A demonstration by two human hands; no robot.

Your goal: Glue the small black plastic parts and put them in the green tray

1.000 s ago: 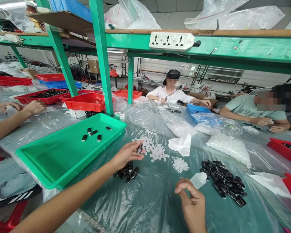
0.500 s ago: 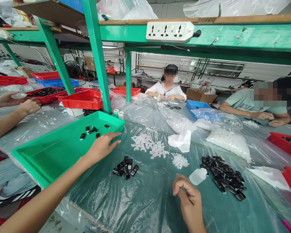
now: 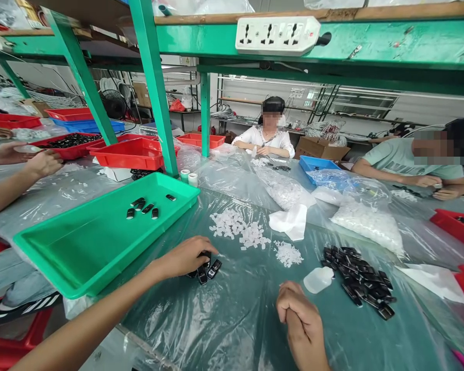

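My left hand [image 3: 191, 256] reaches over a small cluster of glossy black plastic casings [image 3: 202, 275], fingers apart and bent down among them. Its thumb and some casings are hidden beneath it. Further right, my right hand [image 3: 299, 314] rests over the table with its fingers curled in; whatever they hold, if anything, is hidden. Just beyond it lies a translucent white bottle [image 3: 317, 280], beside a larger heap of black casings [image 3: 359, 278]. Several more casings [image 3: 147, 208] lie in the green tray [image 3: 62, 278] at the left.
Small white pieces [image 3: 252, 236] lie in piles mid-table, near a white sheet [image 3: 290, 222] and a bag of white pieces [image 3: 365, 221]. A green post [image 3: 154, 87] rises behind the tray. Other people sit across the table; a co-worker's hands [image 3: 42, 162] are at the left.
My left hand has moved from above the green tray, right and toward me, onto the small cluster of casings. My right hand's fingers have curled tighter.
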